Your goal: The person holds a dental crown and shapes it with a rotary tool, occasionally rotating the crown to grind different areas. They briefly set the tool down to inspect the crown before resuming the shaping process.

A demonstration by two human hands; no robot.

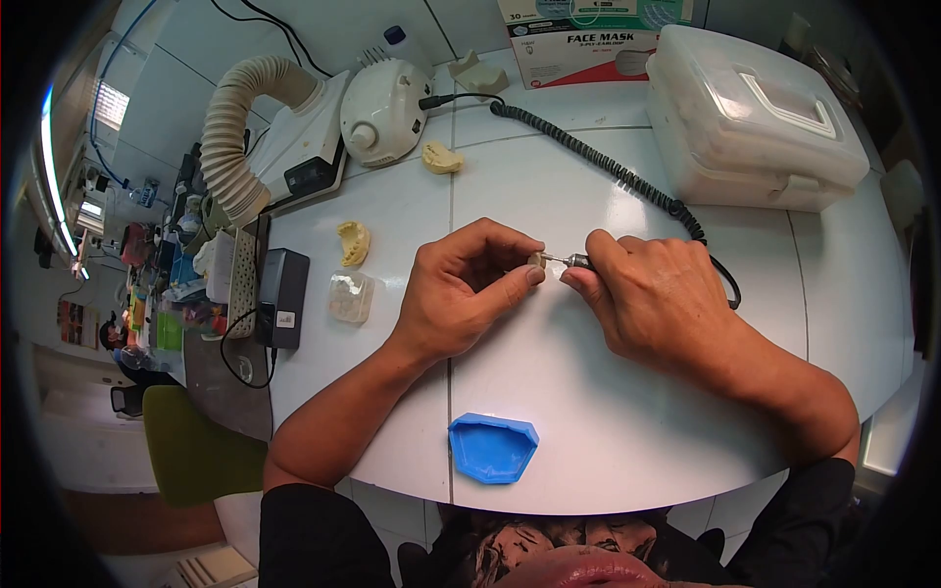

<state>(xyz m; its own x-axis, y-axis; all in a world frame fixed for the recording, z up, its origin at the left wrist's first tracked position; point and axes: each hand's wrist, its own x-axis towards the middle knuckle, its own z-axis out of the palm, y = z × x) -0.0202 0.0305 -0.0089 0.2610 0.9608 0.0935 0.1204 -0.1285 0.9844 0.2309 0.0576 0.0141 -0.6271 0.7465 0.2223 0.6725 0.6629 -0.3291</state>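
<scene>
Over the middle of the white table, my left hand (461,289) pinches a small pale piece (536,261) between thumb and fingertips; its exact kind is too small to tell. Facing it, my right hand (652,294) is closed around a rotary handpiece (580,262), whose thin bit points left and reaches the piece. A coiled black cord (618,169) runs from behind my right hand to the white micromotor control box (382,113). Left of my left hand lie a yellowish dental cast (354,243) and a small clear box (350,297). Another dental cast (442,158) sits farther back.
A blue mould tray (493,449) lies near the table's front edge. At the back are a hose (221,127) on a white unit, a face mask box (588,44) and a translucent case (755,118). A grey box (284,299) stands at the left edge.
</scene>
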